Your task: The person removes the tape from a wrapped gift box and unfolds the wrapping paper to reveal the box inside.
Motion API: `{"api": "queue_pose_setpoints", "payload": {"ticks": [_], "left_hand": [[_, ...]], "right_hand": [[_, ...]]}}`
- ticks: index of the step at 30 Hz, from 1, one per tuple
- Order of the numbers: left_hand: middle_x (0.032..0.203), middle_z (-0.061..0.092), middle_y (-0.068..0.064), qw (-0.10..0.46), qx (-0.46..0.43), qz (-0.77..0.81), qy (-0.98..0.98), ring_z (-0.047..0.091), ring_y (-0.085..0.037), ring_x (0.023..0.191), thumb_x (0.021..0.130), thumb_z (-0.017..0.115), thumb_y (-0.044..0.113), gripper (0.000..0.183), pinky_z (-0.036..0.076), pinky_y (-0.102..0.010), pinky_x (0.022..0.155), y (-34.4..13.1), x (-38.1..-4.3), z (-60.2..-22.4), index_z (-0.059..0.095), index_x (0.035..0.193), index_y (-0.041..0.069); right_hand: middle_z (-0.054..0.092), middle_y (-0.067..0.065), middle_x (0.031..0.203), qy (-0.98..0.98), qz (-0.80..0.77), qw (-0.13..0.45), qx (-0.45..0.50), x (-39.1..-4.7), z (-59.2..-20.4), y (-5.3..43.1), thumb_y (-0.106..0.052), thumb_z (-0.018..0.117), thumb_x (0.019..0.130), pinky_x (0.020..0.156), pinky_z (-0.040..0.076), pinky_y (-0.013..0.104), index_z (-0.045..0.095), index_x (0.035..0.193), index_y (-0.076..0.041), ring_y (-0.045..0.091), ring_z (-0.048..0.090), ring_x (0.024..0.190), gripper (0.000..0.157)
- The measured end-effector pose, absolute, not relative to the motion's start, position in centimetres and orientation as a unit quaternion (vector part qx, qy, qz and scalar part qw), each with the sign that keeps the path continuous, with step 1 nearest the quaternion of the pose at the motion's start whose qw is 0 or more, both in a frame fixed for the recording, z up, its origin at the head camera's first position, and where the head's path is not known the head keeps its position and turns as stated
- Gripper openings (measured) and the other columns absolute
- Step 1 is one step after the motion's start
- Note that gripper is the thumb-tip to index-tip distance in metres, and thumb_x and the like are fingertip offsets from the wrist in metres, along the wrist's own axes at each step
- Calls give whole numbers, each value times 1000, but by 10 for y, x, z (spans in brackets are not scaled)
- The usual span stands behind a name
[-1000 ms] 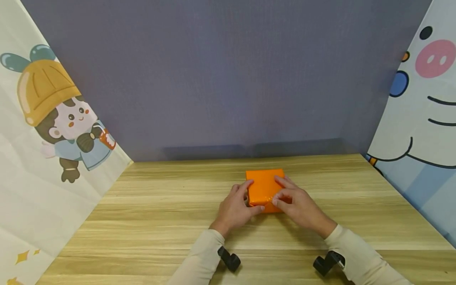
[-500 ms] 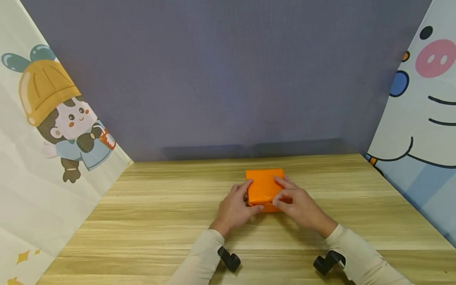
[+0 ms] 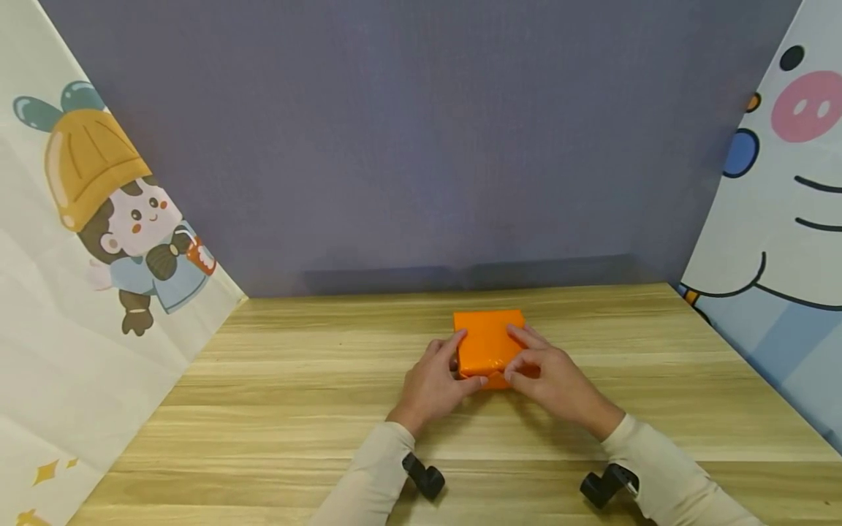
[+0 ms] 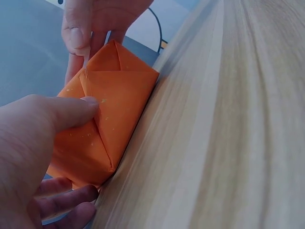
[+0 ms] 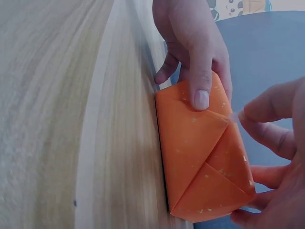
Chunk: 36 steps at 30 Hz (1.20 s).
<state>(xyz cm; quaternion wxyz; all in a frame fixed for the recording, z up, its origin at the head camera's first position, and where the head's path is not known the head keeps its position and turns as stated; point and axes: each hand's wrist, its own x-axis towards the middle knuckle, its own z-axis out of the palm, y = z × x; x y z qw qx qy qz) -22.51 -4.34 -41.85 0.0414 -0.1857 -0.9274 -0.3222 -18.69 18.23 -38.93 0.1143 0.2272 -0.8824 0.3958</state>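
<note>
A box-shaped parcel (image 3: 488,342) in orange gold-flecked paper sits on the wooden table. My left hand (image 3: 432,386) holds its left side, the thumb pressing the folded end flap (image 5: 193,138) and the other fingers along the side. At the parcel's right, my right hand (image 3: 555,380) pinches a small clear strip that looks like tape (image 4: 86,59) between thumb and index finger. The strip meets the edge of the flap fold, as the right wrist view shows. The remaining right fingers rest along the parcel's top and right side. Its underside is hidden.
The wood-grain table (image 3: 296,409) runs back to a grey upright panel (image 3: 421,146). Cartoon-printed sheets flank it, a capped figure (image 3: 141,219) at left and a pig-like snout (image 3: 805,108) at right. Black camera mounts sit on both wrists.
Slightly less of the parcel's near end shows below the flap fold. Both hands stay nearly in place, and the head view has shifted very slightly.
</note>
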Motion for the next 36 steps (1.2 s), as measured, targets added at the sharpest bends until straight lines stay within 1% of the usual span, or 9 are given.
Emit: {"api": "queue_pose_setpoints", "payload": {"ticks": [5,8,12,18,23,29,36], "left_hand": [[133,52,-1,36,-192,-326,-925,63,-14,100,84,72,61,86,52,-38,84,-44,-225,-419,37,156,32],[134,51,-1,34,-195,-327,-924,63,-14,102,84,70,64,87,52,-39,85,-44,-226,-419,35,157,32],[135,50,0,34,-198,-325,-924,63,-13,103,84,66,69,88,52,-40,86,-44,-226,-419,33,158,33],[138,49,0,34,-197,-318,-927,62,-13,103,85,63,70,87,51,-39,86,-44,-227,-418,32,158,34],[138,49,-1,39,-195,-315,-928,61,-15,100,86,63,69,86,51,-39,83,-43,-227,-417,33,158,32],[139,49,-2,39,-193,-317,-928,61,-16,100,86,64,68,86,51,-40,83,-44,-226,-418,33,157,33],[138,49,0,36,-191,-321,-927,61,-14,100,86,64,68,86,51,-38,83,-44,-226,-418,32,158,34]], "right_hand": [[46,26,147,-886,392,117,221,-186,-389,183,-13,72,92,111,25,65,72,80,-19,51,29,141,13],[47,25,147,-885,395,118,215,-187,-389,184,-13,71,93,111,25,64,74,80,-17,50,31,141,14],[49,24,146,-883,406,115,206,-189,-389,185,-13,70,93,112,24,64,72,76,-18,49,31,142,18],[51,23,144,-879,413,116,208,-189,-389,185,-12,68,94,112,25,64,69,74,-19,47,33,141,22],[56,23,139,-881,403,132,210,-190,-390,185,-16,67,96,110,28,64,61,73,-20,46,40,138,24],[59,18,137,-886,394,144,197,-192,-393,188,-20,68,96,108,31,64,63,80,-20,43,44,135,17],[60,18,134,-884,394,166,188,-195,-397,193,-15,69,95,105,36,62,66,87,-18,42,49,130,9]]}}
